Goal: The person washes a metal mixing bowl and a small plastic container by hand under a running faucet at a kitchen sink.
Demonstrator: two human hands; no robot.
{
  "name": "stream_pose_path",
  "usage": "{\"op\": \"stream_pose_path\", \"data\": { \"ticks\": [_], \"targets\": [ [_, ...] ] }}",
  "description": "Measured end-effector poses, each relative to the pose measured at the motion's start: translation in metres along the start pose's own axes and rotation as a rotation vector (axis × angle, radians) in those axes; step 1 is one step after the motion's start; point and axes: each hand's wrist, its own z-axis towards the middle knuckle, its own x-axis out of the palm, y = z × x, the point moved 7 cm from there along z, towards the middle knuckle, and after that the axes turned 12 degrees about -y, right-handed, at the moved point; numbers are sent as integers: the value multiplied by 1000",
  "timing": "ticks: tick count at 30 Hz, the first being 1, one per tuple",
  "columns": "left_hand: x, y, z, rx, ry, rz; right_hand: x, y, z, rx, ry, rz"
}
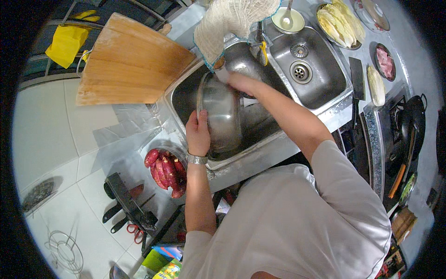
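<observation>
My left hand [198, 134], with a metal-band watch at the wrist, grips the rim of a large stainless-steel basin [221, 118]. The basin is tipped on its side in the left bowl of a double sink [259, 120], its rim towards the left. At the basin's far end is my right hand [242, 83], slightly blurred, its fingers partly hidden. A pale flat piece [222, 74] shows beside those fingers; whether they hold it is unclear. Below the hand lies another white piece [248, 101]. Close above hangs a loose-woven cloth with blue edging [223, 31].
A wooden board [132, 66] leans left of the sink. Red-skinned sweet potatoes [167, 172] fill a bowl by my left forearm, near a wall knife rack [130, 202]. Rightward are a cleaver [357, 78], napa cabbage [339, 26], sliced meat [384, 62] and a wok [413, 122].
</observation>
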Motion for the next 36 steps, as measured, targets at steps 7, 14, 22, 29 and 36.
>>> {"op": "stream_pose_path", "data": {
  "ticks": [7, 14, 22, 29, 36],
  "targets": [
    [3, 3, 2, -86, -90, -33, 33, 33, -58, -637, -469, -425],
    [-10, 23, 1, -185, -126, -285, 12, -18, 18, 53, -71, 269],
    [-10, 23, 0, -191, -250, -255, 43, -25, -18, -164, -284, -7],
    [-1, 0, -18, -102, -196, -91, 40, -24, -15, -98, -135, 160],
    [-8, 18, -14, -141, -231, -255, 28, -9, 2, 151, -157, 442]
  ]
}}
